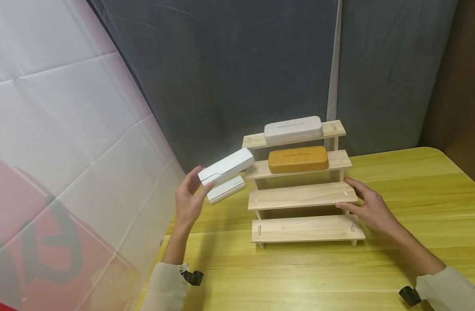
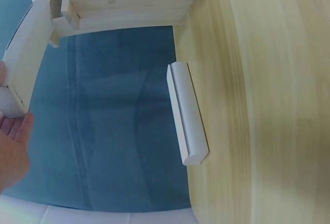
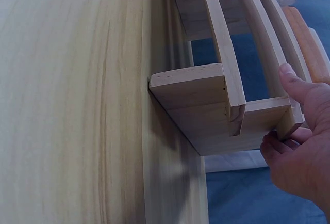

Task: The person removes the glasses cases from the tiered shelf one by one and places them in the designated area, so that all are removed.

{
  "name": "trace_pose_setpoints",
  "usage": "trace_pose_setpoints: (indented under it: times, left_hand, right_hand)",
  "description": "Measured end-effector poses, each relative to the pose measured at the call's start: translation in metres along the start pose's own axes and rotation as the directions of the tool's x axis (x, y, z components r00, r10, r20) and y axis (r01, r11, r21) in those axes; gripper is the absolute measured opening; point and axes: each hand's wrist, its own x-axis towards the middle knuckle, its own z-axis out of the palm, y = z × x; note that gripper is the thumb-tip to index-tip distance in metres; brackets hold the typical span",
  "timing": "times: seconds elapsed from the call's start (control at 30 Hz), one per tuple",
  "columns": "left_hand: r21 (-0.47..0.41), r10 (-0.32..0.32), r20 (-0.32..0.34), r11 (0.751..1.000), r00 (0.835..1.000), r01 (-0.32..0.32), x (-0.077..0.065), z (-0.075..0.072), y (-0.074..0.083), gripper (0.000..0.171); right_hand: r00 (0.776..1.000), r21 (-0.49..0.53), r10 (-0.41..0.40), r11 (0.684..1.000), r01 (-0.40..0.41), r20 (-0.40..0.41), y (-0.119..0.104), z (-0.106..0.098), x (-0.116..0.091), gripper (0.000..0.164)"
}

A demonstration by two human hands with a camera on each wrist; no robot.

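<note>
Left hand [image 1: 188, 196] pinches near end of long white rectangular case [image 1: 226, 166], raised left of stepped wooden rack [image 1: 303, 196], long axis pointing right toward rack. Right hand [image 1: 367, 205], fingers straight, steadies rack's right end.

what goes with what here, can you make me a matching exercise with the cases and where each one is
Things:
1. grey case
2. orange case
3. white case
4. second white case

Places:
a. lying on the table left of the wooden rack
b. top step of the rack
c. held in the left hand, off the table
d. second step from the top

Pairs: 1-b, 2-d, 3-c, 4-a
</note>
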Motion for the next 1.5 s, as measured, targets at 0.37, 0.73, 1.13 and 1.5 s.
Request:
trace_pose_setpoints:
  times: [0.37, 0.73, 1.13, 1.5]
  left_hand:
    - [0.003, -0.017, -0.033, 1.0, 0.999, 0.017, 0.001, -0.015, -0.041, 0.061]
    - [0.042, -0.049, -0.053, 0.998, 0.997, 0.052, -0.007, -0.024, -0.059, 0.061]
    - [0.05, -0.116, -0.013, 0.992, 0.993, 0.116, -0.019, -0.024, -0.087, 0.056]
    - [0.064, -0.147, 0.024, 0.987, 0.989, 0.145, -0.03, -0.012, -0.116, 0.061]
  right_hand:
    - [1.0, 0.004, -0.003, 1.0, 0.003, -0.002, 0.0, -0.001, -0.001, 0.082]
    - [1.0, 0.019, -0.01, 1.0, 0.01, -0.003, -0.001, -0.001, -0.002, 0.082]
    - [1.0, 0.008, -0.009, 1.0, 0.009, -0.003, -0.001, 0.0, -0.001, 0.082]
    - [1.0, 0.015, -0.022, 1.0, 0.022, -0.01, 0.001, 0.001, -0.001, 0.082]
